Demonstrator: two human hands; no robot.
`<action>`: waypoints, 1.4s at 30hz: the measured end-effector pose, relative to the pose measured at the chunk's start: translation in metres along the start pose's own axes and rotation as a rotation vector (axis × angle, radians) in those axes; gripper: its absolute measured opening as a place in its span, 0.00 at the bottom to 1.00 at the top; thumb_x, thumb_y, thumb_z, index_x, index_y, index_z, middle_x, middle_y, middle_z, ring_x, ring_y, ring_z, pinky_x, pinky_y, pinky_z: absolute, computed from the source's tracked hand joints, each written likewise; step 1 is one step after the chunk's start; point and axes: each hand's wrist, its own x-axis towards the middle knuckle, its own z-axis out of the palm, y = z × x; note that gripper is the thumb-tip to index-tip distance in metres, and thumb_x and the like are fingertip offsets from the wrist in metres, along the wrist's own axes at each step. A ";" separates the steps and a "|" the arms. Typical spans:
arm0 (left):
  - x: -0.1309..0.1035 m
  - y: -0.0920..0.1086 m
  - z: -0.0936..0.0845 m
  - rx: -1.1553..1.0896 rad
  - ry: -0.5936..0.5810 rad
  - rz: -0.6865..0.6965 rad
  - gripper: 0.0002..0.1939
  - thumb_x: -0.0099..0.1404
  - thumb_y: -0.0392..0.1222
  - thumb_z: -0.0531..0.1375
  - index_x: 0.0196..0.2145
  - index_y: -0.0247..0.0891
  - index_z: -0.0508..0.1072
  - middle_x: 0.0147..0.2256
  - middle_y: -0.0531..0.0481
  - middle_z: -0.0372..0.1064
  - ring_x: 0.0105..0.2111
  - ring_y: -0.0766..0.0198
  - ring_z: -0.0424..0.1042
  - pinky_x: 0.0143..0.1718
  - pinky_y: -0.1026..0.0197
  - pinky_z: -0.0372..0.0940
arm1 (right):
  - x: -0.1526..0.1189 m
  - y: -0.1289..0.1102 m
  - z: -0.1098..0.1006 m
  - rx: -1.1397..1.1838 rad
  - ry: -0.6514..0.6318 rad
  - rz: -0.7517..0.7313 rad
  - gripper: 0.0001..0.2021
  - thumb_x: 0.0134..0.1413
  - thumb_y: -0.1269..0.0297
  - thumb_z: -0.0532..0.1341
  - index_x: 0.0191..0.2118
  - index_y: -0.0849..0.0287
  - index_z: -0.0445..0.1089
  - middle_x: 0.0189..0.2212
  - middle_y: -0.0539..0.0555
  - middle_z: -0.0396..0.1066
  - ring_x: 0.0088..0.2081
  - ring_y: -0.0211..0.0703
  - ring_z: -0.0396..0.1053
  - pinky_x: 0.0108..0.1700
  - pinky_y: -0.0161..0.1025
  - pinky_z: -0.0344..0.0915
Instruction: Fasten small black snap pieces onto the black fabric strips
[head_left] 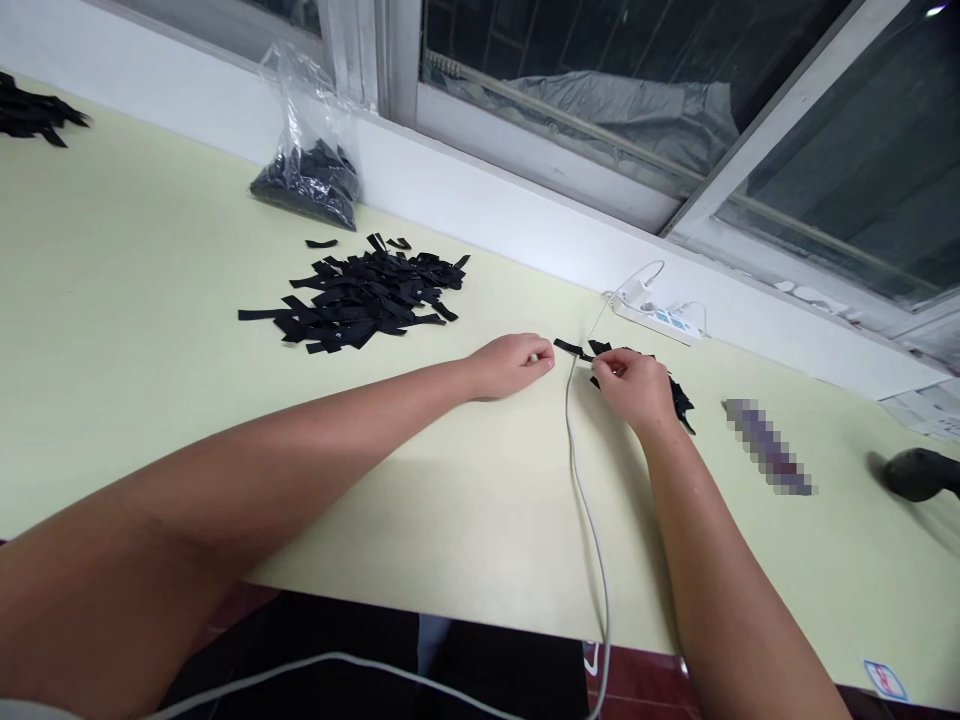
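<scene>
My left hand (514,366) hovers at or just above the table with its fingers curled together, and nothing shows in them. Just past its fingertips is a short black fabric strip (568,347). My right hand (636,388) pinches a black strip between thumb and index finger at the left side of a small pile of black strips (679,398). That hand partly covers the pile. To the left, beyond my left forearm, a larger heap of black strips (367,295) is spread out, with a few loose ones around it.
A clear plastic bag (311,170) of black pieces stands against the wall. A white cable (576,460) runs across the table between my hands. Further right are a power strip (660,322), a pixelated object (769,447) and a black device (919,473). More strips (34,110) lie far left.
</scene>
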 end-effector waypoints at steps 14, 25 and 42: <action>-0.008 0.016 0.013 0.119 -0.281 0.306 0.16 0.72 0.46 0.50 0.48 0.43 0.75 0.56 0.47 0.71 0.57 0.54 0.64 0.57 0.51 0.53 | 0.011 0.037 0.011 -0.194 0.021 -0.032 0.15 0.53 0.63 0.57 0.45 0.54 0.75 0.42 0.55 0.77 0.47 0.54 0.68 0.51 0.51 0.62; -0.008 0.017 0.014 0.088 -0.284 0.262 0.14 0.71 0.45 0.51 0.46 0.43 0.75 0.55 0.48 0.71 0.56 0.56 0.65 0.57 0.52 0.52 | 0.009 0.029 0.017 -0.248 0.005 -0.013 0.14 0.54 0.55 0.58 0.40 0.55 0.76 0.47 0.59 0.73 0.52 0.60 0.63 0.52 0.55 0.58; -0.007 0.016 0.013 0.086 -0.290 0.267 0.14 0.71 0.46 0.51 0.46 0.43 0.75 0.55 0.48 0.71 0.56 0.56 0.65 0.57 0.51 0.52 | 0.025 0.048 -0.022 0.538 0.091 0.311 0.15 0.44 0.58 0.62 0.40 0.57 0.71 0.36 0.55 0.76 0.30 0.41 0.70 0.32 0.39 0.66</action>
